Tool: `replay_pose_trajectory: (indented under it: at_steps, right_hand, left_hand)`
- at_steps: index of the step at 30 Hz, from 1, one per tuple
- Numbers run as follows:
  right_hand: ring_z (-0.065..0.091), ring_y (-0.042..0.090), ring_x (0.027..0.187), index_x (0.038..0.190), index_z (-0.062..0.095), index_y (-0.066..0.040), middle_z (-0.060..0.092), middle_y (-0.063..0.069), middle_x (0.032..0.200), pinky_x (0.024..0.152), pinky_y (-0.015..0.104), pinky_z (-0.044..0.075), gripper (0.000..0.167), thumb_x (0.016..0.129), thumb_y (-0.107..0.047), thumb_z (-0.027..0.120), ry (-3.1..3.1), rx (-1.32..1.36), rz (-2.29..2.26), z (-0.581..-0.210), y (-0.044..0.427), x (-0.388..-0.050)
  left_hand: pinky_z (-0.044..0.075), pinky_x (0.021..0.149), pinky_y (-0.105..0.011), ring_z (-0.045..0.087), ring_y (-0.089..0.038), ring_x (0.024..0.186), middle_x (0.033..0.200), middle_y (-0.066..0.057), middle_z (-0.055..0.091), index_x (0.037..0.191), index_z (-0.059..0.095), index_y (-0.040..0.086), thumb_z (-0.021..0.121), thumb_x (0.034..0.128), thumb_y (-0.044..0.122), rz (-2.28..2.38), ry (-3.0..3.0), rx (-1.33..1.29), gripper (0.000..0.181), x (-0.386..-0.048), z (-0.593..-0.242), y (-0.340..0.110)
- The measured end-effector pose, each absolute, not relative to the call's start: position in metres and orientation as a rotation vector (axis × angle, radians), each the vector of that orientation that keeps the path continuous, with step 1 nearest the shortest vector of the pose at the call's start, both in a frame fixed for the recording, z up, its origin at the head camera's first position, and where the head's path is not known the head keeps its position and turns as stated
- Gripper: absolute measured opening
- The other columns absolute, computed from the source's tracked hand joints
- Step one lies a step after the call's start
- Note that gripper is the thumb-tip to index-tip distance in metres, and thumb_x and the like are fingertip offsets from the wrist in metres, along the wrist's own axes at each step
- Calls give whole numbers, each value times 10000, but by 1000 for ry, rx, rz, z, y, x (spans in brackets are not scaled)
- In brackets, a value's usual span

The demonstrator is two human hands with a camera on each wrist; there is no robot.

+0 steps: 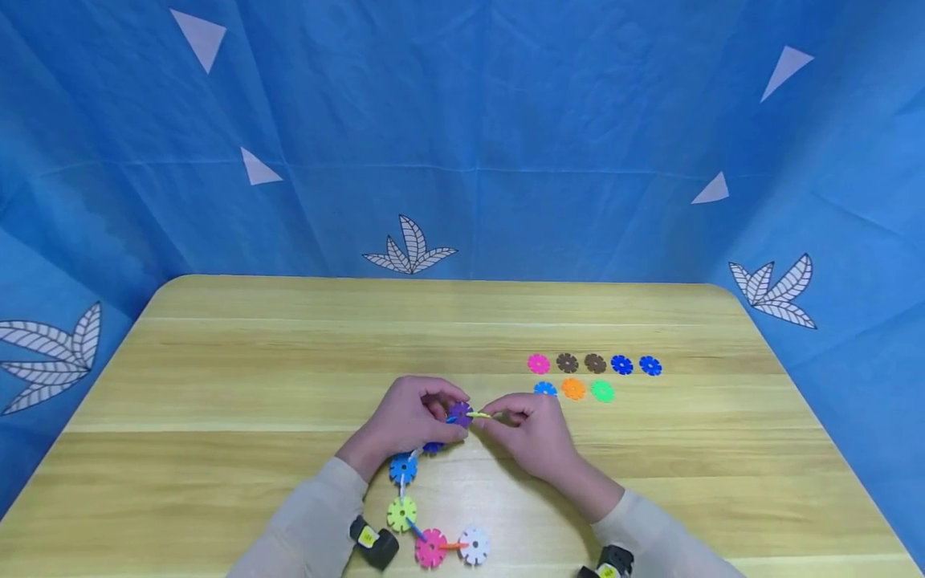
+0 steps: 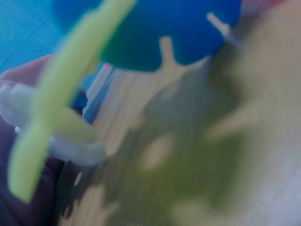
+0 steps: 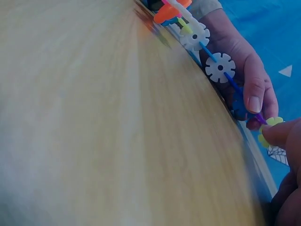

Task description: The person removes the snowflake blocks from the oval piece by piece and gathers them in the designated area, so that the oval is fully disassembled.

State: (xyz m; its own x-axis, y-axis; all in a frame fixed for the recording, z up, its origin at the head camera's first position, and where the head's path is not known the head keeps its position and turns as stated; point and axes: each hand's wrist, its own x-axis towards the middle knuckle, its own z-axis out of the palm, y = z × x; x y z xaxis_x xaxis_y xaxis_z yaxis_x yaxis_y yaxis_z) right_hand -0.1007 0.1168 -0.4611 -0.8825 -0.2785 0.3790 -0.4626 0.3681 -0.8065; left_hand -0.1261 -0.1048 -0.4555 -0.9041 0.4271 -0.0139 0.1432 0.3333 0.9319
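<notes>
Disc chain point(image 1: 403, 469) | left fingers point(image 1: 450, 433) pinch purple disc point(image 1: 460, 415) | right fingers point(image 1: 511, 400) pinch yellow disc point(image 1: 477, 415)

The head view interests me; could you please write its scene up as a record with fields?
Left hand: holds the chain near its purple disc
Right hand: pinches a yellow disc at the purple disc's edge
Chain: slotted discs, curving to a white disc at its near end
Loose, back row: pink disc, two brown discs, two dark blue discs
Loose, front row: light blue disc (partly hidden), orange disc, green disc
Surface: wood-grained table
Backdrop: blue cloth with pale triangles
</notes>
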Motion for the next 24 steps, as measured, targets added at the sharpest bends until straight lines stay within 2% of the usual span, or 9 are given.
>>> replay_pose_trajectory:
  at_steps: [12, 19, 24]
  right_hand:
    - [327, 17, 420, 824, 784, -123, 516, -143, 526, 393, 226, 312, 103, 775, -70, 858, -2428, 652, 1575, -463, 119, -101]
    - [311, 22, 437, 824, 780, -151, 418, -130, 483, 427, 222, 311, 95, 785, -112, 858, -2436, 547, 1584, -464, 125, -101]
    - [292, 13, 449, 835, 769, -91, 381, -77, 472, 469, 216, 317, 107, 781, -43, 848, -2475, 500, 1584, -453, 124, -97]
  left_hand:
    - [525, 618, -288, 603, -158, 681, 794, 43, 674, 1006, 774, 168, 906, 739, 196, 1588, 2363, 527, 299, -127, -456, -106]
    - [515, 621, -276, 586, -164, 658, 757, -2, 667, 969, 778, 167, 908, 734, 158, 1647, 2327, 444, 268, -126, -453, -111]
    - [508, 611, -268, 578, -162, 661, 753, -1, 658, 978, 776, 170, 908, 736, 167, 1649, 2339, 454, 275, -126, -455, -111]
